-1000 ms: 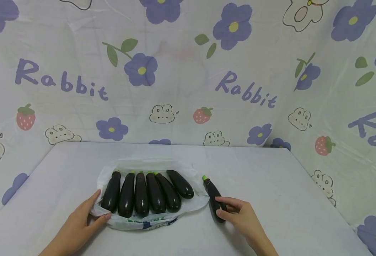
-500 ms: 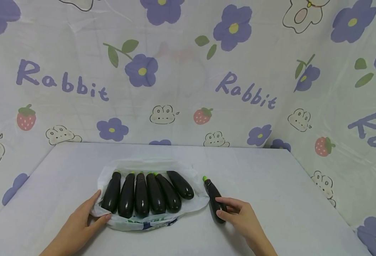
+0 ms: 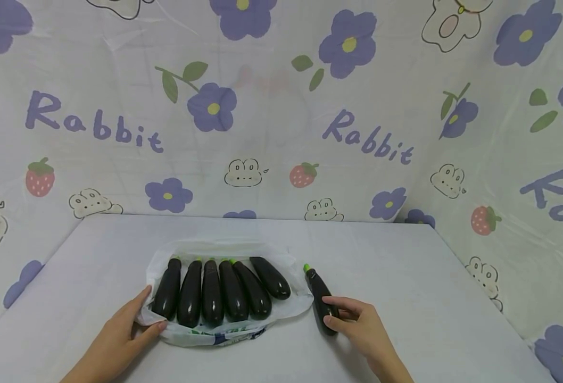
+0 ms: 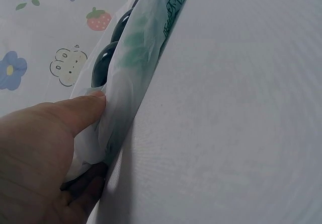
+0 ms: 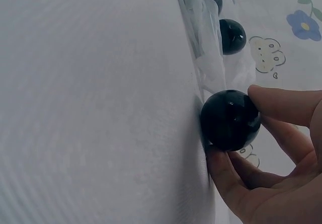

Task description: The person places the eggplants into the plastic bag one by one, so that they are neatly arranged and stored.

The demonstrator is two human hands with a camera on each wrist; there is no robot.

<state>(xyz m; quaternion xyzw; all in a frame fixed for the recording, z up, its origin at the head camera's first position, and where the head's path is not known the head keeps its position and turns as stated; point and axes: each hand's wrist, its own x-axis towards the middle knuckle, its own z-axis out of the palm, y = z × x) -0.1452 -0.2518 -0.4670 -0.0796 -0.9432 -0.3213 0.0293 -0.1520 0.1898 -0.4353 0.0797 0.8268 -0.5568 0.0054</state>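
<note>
In the head view a white plastic bag (image 3: pixel 291 306) lies spread on the table, with several dark, glossy eggplants (image 3: pixel 212 292) side by side on it. My left hand (image 3: pixel 111 340) holds the bag's near left corner. The left wrist view has the thumb (image 4: pixel 85 110) pressed on the bag's edge, the other fingers partly hidden below. Right of the bag, a single eggplant (image 3: pixel 321 290) lies on the table, its green stem pointing away. My right hand (image 3: pixel 365 327) pinches its thick near end; the right wrist view shows thumb and fingers around the round end (image 5: pixel 230 121).
A white cloth covers the table (image 3: pixel 406 298). Behind it and along the sides hangs a curtain (image 3: pixel 272 122) printed with flowers, strawberries and rabbits. The bag's right edge comes close to the single eggplant.
</note>
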